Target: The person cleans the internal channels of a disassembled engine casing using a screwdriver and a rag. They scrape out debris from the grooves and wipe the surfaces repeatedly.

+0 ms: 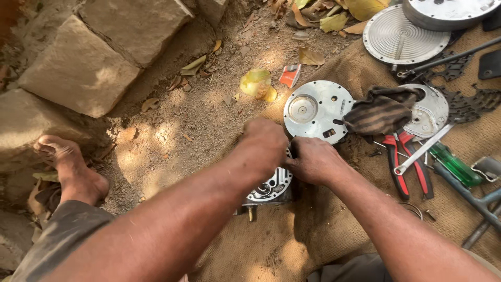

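A metal machine part [269, 189] with round openings lies on a burlap cloth [292, 235], mostly hidden under my hands. Its upper edge is gripped by my left hand [263, 143], fingers closed over it. My right hand [313, 159] presses against the same part from the right, fingers curled on its rim. A small brass fitting sticks out below the part.
A round metal plate [313, 110] lies just beyond my hands, a striped dirty rag [381, 110] draped beside it. Red-handled pliers [409, 167], a wrench [422, 149], a green-handled screwdriver [454, 164], gaskets and ribbed discs [399, 36] lie right. Stone blocks [83, 68] and my bare foot [70, 167] are left.
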